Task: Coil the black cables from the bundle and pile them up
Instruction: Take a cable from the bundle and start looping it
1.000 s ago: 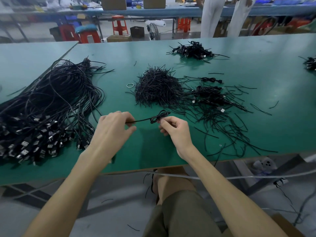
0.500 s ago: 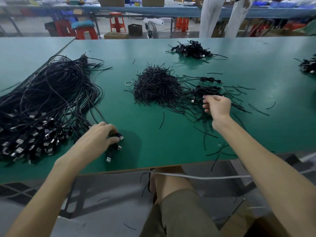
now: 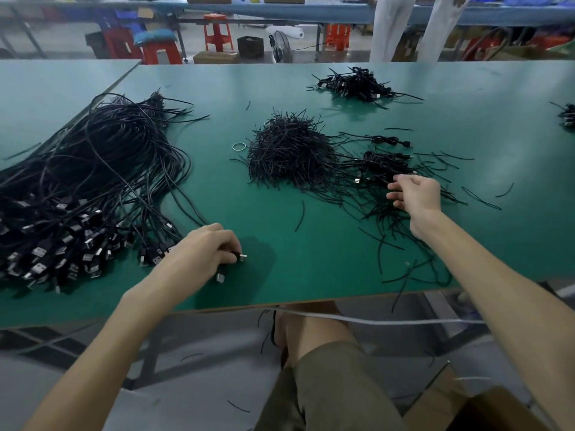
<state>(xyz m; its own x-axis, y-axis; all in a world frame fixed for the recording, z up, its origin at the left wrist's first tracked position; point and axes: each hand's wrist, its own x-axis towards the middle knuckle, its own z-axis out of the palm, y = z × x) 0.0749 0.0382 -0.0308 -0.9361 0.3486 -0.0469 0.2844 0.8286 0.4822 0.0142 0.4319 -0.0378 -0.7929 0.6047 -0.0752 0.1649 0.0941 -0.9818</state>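
Bundle: a large loose bundle of black cables (image 3: 93, 188) is spread over the left of the green table (image 3: 311, 262), with its plug ends fanned toward the near edge.
Plug: one plug (image 3: 242, 257) at the bundle's near right corner is gripped, and its metal tip is seen past the fingertips.
Left hand (image 3: 202, 250): laid knuckles up on the table, fingers curled tightly round the plug.
Coiled pile (image 3: 385, 164): a few coiled cables are gathered right of centre, just beyond the right hand.
Right hand (image 3: 413, 194): held over scattered strands, fingers half curled and narrowly spaced. Whether a strand is pinched cannot be told.
Tie heap (image 3: 289, 154): short black ties are heaped at centre, with loose ones strewn to the right.
Ring (image 3: 239, 146): a pale ring is seen just left of the tie heap.
Far pile (image 3: 357, 85): more coiled cables are stacked far right of centre.
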